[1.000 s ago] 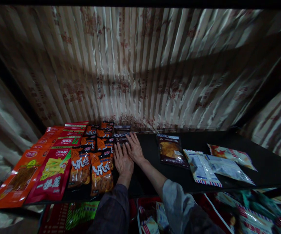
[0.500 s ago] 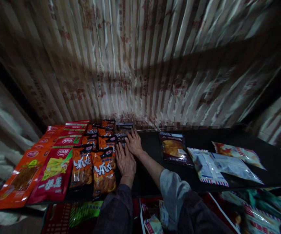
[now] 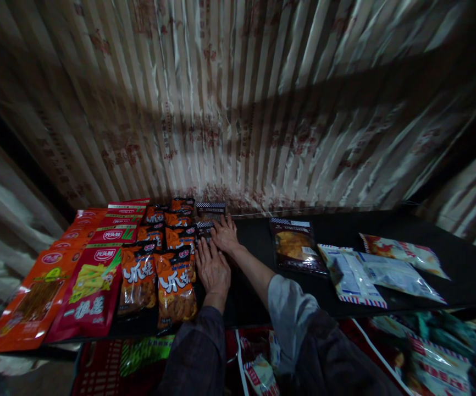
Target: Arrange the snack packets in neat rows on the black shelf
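Note:
My left hand [image 3: 212, 270] lies flat with fingers stretched toward the back, over the near end of a column of dark brown snack packets [image 3: 211, 211] with checkered tops. Just beyond it, my right hand [image 3: 225, 234] rests on the same packets, fingers out and apart. Both palms face down and cover much of the packets. Directly left stand columns of orange and black snack bags [image 3: 177, 289], overlapping one behind another. A single brown packet [image 3: 294, 246] with a yellow window lies apart to the right of my right forearm.
Red pouches [image 3: 93, 286] and orange pouches [image 3: 36, 300] overlap at the left of the black shelf [image 3: 246, 297]. White and blue packets [image 3: 351, 275] lie at the right. Below are a red basket [image 3: 98, 366] and more packets. A striped curtain [image 3: 230, 110] hangs behind.
Both hands stay on the brown packets, with only a slight shift. The view has tilted a little, and everything else lies as before.

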A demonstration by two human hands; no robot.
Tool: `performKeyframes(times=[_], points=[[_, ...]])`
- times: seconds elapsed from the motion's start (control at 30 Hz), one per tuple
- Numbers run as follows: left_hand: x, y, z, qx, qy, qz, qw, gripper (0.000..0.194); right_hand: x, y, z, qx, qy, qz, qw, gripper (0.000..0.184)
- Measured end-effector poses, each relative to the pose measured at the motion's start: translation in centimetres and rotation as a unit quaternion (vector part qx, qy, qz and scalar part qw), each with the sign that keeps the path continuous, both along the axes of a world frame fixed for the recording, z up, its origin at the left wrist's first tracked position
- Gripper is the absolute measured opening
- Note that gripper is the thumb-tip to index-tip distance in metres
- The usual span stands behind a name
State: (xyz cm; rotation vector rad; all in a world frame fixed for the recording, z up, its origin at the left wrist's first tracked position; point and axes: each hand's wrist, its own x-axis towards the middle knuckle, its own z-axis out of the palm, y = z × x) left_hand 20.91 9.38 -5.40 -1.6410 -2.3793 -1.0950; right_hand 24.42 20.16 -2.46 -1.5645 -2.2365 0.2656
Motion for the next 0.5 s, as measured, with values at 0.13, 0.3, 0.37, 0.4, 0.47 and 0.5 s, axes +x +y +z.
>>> performKeyframes(times=[0.13, 0.3, 0.37, 0.4, 0.47, 0.5], points=[[-0.1, -0.1, 0.2, -0.003, -0.007, -0.003, 1.0, 0.047, -0.7, 0.2, 0.5, -0.018, 0.002, -0.016, 1.0, 0.046], [-0.1, -0.1, 0.2, -0.005, -0.001, -0.004, 1.0, 0.047, -0.7, 0.2, 0.1, -0.021, 0.023, -0.015, 0.999, 0.045], [-0.1, -0.1, 0.1, -0.001, 0.016, 0.0, 1.0, 0.047, -0.7, 0.2, 0.1, 0.0, 0.029, -0.012, 1.0, 0.045], [-0.1, 0.0, 0.1, -0.001, 0.024, 0.001, 1.0, 0.047, -0.7, 0.2, 0.2, 0.021, 0.032, -0.003, 0.999, 0.045], [-0.2, 0.0, -0.1, -0.008, 0.036, 0.003, 0.999, 0.048, -1.1, 0.1, 0.6, 0.071, 0.048, 0.034, 0.996, 0.044], [-0.3, 0.1, -0.2, -0.012, 0.038, 0.002, 0.999, 0.049, -1.5, -0.1, 0.8, 0.091, 0.068, 0.058, 0.992, 0.044]])
